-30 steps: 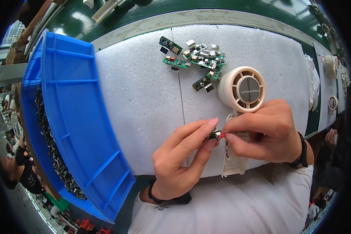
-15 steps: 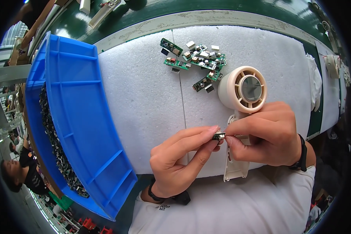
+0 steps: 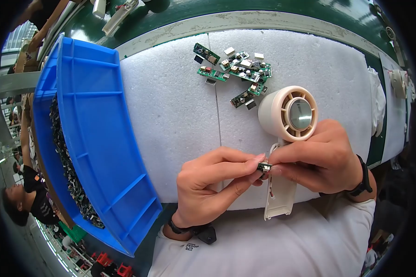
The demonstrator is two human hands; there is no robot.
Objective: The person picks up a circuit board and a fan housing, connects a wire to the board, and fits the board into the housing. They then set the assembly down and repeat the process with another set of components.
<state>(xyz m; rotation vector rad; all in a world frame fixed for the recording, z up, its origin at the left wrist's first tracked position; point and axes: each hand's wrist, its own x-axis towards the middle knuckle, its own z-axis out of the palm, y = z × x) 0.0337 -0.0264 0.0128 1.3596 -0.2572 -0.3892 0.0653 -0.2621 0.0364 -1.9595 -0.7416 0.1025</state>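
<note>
A small green circuit board is pinched between the thumb and fingers of my left hand, its pale connector showing. My right hand has closed thumb and forefinger at the board's right end; whatever they grip is hidden. Beneath both hands lies a cream handheld fan, its round head with a mirrored centre tilted up. The open handle shell extends toward my body, with a thin reddish wire inside. The curled fingers of my right hand are beside the fan head; their contact with it is unclear.
Several loose circuit boards lie in a pile on the white foam sheet. A blue bin holding many boards stands at left, tilted. White cloth lies at the right edge. Another person appears at far left.
My right thumb and forefinger have closed in against the board, and the board has turned slightly. The fan head has tilted a little, and more of the handle shell shows.
</note>
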